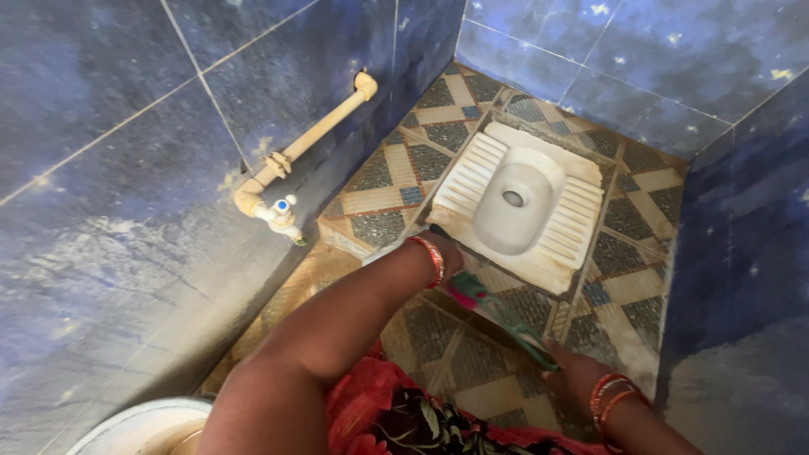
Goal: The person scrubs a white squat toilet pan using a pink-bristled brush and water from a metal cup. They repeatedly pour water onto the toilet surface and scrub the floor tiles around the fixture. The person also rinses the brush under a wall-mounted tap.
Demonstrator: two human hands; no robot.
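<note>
Scrubbing floor beside squat pan [516,202]: both hands [447,253] [573,371] wrapped round green brush [506,316], next stroke wants firm downward push

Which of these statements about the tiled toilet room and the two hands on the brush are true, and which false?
1. The white ceramic squat toilet pan is set into the patterned floor tiles. True.
2. Both hands grip the green long-handled brush. True: left hand, right hand.
3. The beige wall pipe with a white tap is on the right wall. False: the left wall.
4. The walls are red. False: blue tiles.
</note>
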